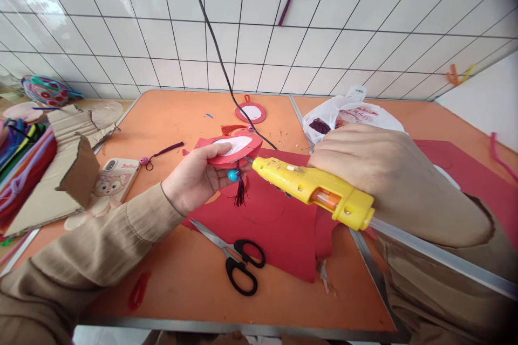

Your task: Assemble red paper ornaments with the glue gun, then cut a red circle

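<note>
My left hand (194,178) pinches a red paper piece with a white oval centre (238,146), thumb on top and fingers beneath. From the piece's lower edge hangs a blue bead (233,175) with a dark tassel (240,193). My right hand (352,164) is wrapped round a yellow glue gun (299,180), a long clear glue stick (441,256) coming out of its rear. The gun's nozzle is at the piece's right lower edge; whether they touch I cannot tell. Red paper sheets (279,232) lie beneath.
Black-handled scissors (238,259) lie at the front of the orange table (186,291). A phone (117,178), cardboard (48,194) and coloured pipe cleaners (24,172) are on the left. A black cord (218,48) hangs behind my hands. Farther back are a red ring (259,113) and plastic bag (364,113).
</note>
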### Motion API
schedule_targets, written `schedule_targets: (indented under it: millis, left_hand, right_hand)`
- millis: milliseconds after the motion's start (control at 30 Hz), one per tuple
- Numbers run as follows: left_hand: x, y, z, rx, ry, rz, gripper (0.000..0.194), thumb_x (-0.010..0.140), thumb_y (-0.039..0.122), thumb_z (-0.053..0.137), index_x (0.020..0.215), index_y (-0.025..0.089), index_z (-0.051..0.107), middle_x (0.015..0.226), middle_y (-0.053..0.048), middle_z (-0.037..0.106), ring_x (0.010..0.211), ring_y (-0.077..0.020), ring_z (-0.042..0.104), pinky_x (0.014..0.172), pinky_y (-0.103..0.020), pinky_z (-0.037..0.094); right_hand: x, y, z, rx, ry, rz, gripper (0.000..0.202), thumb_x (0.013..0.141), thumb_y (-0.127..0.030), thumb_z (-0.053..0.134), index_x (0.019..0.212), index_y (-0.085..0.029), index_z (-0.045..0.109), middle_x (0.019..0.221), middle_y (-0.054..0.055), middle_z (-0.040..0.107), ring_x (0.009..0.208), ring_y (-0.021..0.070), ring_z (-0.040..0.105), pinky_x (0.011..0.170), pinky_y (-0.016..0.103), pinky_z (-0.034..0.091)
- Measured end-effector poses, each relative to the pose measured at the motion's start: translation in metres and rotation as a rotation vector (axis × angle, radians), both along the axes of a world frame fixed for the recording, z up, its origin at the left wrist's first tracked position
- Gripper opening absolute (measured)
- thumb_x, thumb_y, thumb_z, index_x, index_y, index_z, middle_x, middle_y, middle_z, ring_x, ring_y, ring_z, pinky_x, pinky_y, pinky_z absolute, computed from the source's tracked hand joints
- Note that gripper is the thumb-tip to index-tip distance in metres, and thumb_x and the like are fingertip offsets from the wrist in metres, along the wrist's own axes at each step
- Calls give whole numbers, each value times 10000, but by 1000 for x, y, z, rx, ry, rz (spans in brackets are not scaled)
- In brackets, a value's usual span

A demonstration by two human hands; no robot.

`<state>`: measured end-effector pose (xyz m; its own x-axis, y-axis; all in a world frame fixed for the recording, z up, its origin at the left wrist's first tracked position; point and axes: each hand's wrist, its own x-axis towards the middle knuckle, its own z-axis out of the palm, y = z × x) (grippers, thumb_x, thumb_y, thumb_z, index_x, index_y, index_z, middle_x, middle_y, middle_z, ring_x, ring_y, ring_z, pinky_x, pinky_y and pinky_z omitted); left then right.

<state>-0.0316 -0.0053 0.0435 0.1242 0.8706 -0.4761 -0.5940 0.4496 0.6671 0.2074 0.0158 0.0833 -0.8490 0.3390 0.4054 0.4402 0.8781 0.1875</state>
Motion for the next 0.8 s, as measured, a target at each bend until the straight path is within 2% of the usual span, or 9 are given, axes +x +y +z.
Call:
schedule_targets:
  millis: [133, 400, 800]
  left_hand:
    - [0, 1, 0, 0, 16, -1, 168, 919, 106, 555, 909, 90, 723, 749, -76, 761, 592, -162, 720, 542, -241, 590]
    - [-4, 1, -5, 13, 34, -5, 165, 914, 106, 561, 918, 94, 726, 772, -75, 762, 606, -162, 719, 578, -255, 600]
    - [0, 1, -2, 5, 29, -25, 185, 923, 108, 549, 969, 77, 726, 820, -88, 775, 629, -170, 729, 558, -248, 599]
  right_hand:
    - [-1, -2, 4, -7, -12, -19, 351, 928, -228, 408, 584, -208, 473, 531, -5, 419, 505, 155, 385, 519, 319, 281]
    - [7, 2, -4, 11, 61, 7, 328, 931, -251, 443, 606, -221, 466, 539, -12, 397, 515, 158, 361, 534, 333, 257]
    - [0, -3, 3, 14, -21, -38, 340, 934, -227, 392, 599, -220, 443, 538, -9, 420, 515, 157, 373, 530, 315, 265]
